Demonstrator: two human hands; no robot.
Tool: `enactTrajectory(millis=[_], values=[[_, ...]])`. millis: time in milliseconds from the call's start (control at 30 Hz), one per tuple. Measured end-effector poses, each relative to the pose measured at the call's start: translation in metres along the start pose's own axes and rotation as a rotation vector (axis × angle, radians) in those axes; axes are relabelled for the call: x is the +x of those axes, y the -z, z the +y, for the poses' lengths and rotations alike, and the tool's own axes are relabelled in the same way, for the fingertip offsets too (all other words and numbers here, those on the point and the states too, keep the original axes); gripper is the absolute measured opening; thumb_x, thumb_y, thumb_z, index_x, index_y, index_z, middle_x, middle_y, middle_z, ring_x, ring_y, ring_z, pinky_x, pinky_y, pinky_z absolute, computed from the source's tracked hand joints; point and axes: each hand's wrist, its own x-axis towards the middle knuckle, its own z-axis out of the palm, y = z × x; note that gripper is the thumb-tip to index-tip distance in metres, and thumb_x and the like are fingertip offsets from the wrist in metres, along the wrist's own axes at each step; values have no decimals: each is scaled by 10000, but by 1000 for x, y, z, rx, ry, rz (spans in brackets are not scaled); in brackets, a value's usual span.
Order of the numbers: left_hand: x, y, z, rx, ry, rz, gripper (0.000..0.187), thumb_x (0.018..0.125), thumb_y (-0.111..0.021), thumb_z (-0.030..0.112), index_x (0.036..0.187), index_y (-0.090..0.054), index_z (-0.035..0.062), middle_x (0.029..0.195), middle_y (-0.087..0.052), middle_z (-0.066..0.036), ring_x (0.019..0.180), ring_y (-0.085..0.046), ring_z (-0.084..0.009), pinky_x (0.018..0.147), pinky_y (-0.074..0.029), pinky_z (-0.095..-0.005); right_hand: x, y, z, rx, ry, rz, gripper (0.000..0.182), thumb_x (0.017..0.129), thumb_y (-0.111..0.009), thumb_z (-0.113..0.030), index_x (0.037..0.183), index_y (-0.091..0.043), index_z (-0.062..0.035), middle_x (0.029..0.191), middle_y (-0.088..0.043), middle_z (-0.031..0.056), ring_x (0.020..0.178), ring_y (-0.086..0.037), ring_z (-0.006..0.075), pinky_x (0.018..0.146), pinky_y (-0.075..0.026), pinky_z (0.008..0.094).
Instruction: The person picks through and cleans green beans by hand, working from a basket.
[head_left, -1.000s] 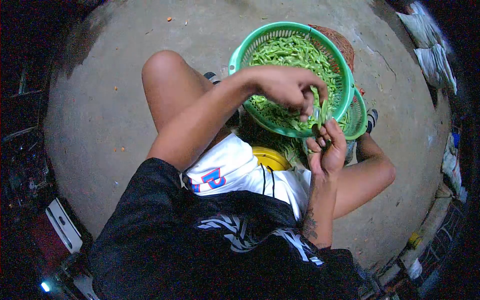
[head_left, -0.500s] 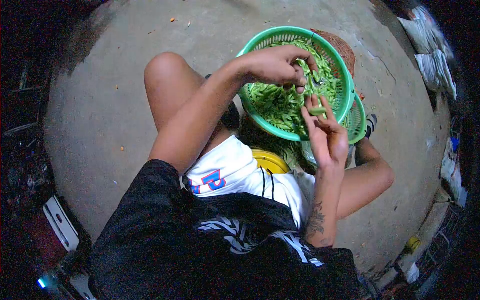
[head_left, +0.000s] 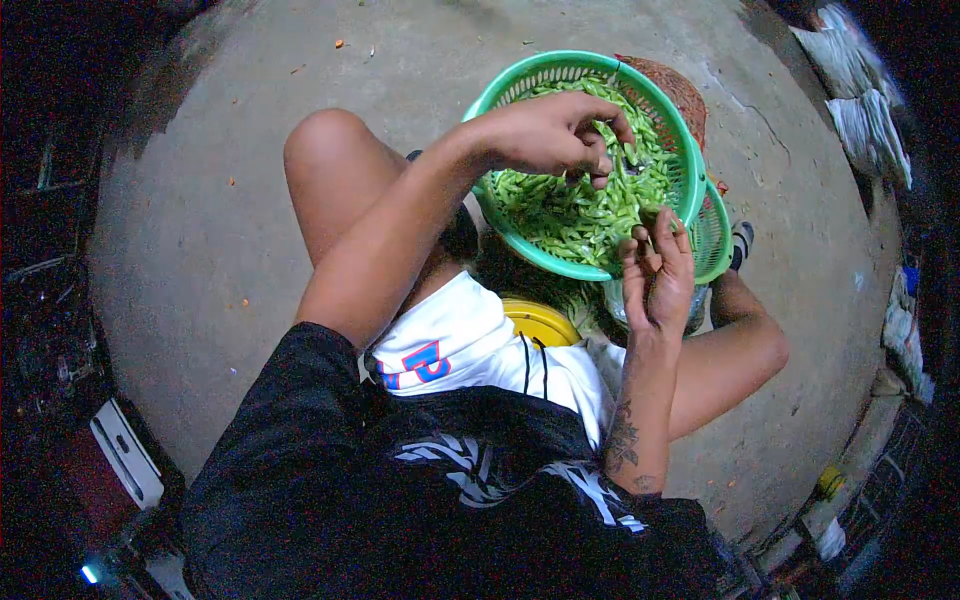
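Note:
A round green plastic basket [head_left: 487, 222] in front of me holds a heap of short green pods [head_left: 590, 225]. My left hand [head_left: 550, 135] reaches over it, palm down. Its index finger and thumb curl toward each other around something mostly hidden. A small dark, shiny piece [head_left: 634, 167] shows just past those fingertips; I cannot tell what tool it belongs to. At the basket's near right rim is my right hand [head_left: 662, 275], palm turned up. Its fingers are bent with gaps between them, and no pod shows in them.
A second green basket [head_left: 712, 240] sits partly under the first, on the right. Behind them lies a reddish mesh sack [head_left: 672, 90]. A yellow round container [head_left: 540, 320] stands between my legs. Pale sacks [head_left: 868, 135] lie at the far right of the concrete floor [head_left: 220, 220].
The green pod lying across my right fingers is gone from view. My right hand has dropped slightly toward me and its fingers have curled. My left hand has hardly moved.

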Motion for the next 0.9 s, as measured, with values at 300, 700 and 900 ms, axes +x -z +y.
enactTrajectory(millis=[300,700,900], values=[[4,-24,-2,32,-195,-158,354,900,-660,70,1252,-615,54,861,-658,-30,802,-609,-104,699,-491,-275,1,-4,-1,39,11,34,173,979,-698,-200,1080,-663,-63,962,-691,32,828,-638,129,760,-558,295],[1,-21,4,39,-274,-53,312,872,-679,98,1174,-662,25,867,-678,-51,781,-613,-123,705,-501,-292,-6,-16,-3,-35,18,113,258,1019,-623,-205,1224,-615,-49,1092,-671,68,925,-636,147,792,-546,303],[6,-22,-1,56,-265,-27,343,854,-670,88,1189,-666,16,902,-710,-87,821,-654,-158,748,-524,-323,-9,-10,-2,65,-67,-39,243,1035,-588,-234,1152,-655,-32,1014,-686,64,818,-615,124,763,-530,299]])
